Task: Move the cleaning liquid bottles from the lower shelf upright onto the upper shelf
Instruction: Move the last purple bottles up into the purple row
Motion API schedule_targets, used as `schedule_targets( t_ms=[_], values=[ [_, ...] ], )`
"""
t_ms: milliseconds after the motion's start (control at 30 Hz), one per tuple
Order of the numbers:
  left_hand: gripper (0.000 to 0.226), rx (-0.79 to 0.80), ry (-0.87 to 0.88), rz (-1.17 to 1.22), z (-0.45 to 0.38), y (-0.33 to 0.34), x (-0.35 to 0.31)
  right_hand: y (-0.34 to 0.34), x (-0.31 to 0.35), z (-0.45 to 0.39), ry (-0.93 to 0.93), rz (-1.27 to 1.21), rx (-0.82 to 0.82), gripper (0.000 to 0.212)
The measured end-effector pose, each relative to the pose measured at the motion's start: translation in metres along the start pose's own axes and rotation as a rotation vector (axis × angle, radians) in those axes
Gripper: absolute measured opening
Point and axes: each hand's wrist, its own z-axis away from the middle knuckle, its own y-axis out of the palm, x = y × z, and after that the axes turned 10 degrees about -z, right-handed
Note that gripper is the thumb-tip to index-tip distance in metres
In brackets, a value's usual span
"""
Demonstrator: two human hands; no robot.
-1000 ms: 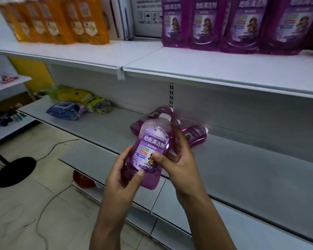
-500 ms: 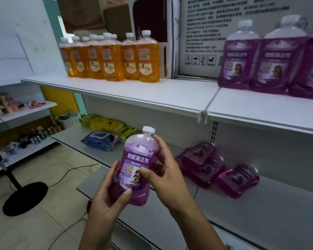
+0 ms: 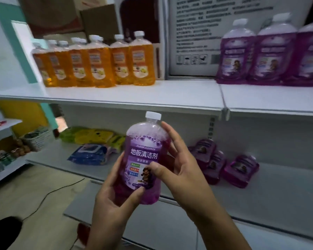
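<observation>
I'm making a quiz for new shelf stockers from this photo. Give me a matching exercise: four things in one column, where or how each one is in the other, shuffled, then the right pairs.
Things
1. held purple bottle
2. orange bottles
3. lying purple bottles
4. blue wipes pack

Places or states
A. on their sides on the lower shelf, right part
B. upright in a row on the upper shelf, left part
C. upright between left hand and right hand
D. flat on the lower shelf, left part

Pairs: 1-C, 2-B, 3-A, 4-D
</observation>
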Motion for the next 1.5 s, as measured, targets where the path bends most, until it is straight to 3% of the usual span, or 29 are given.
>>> schedule_targets(
  t_ms=[400,733,867,1067,1233,1400,1500],
  values=[
    [0.084,0.333,0.139,0.216,-0.005,0.134,-0.008,-0.075,0.082,0.069,-0.161,0.267,-0.351,0.077],
    [0.092,0.420,0.254,0.265,0.010,0.210,-0.050,-0.121,0.140,0.106,-0.278,0.315,-0.419,0.077],
    [0.085,0.434,0.314,0.242,0.011,0.243,-0.068,-0.144,0.165,0.114,-0.328,0.352,-0.434,0.078],
    [0.082,0.418,0.437,0.110,-0.001,0.272,-0.107,-0.176,0.216,0.111,-0.332,0.337,-0.372,0.077],
    [0.103,0.460,0.571,-0.102,-0.029,0.267,-0.156,-0.182,0.269,0.079,-0.363,0.418,-0.200,0.082],
    [0.111,0.486,0.505,-0.257,-0.079,0.253,-0.174,-0.171,0.276,0.023,-0.389,0.553,-0.085,0.081],
    [0.091,0.497,0.448,-0.376,-0.112,0.236,-0.163,-0.159,0.261,-0.010,-0.321,0.731,-0.053,0.086]
  ],
)
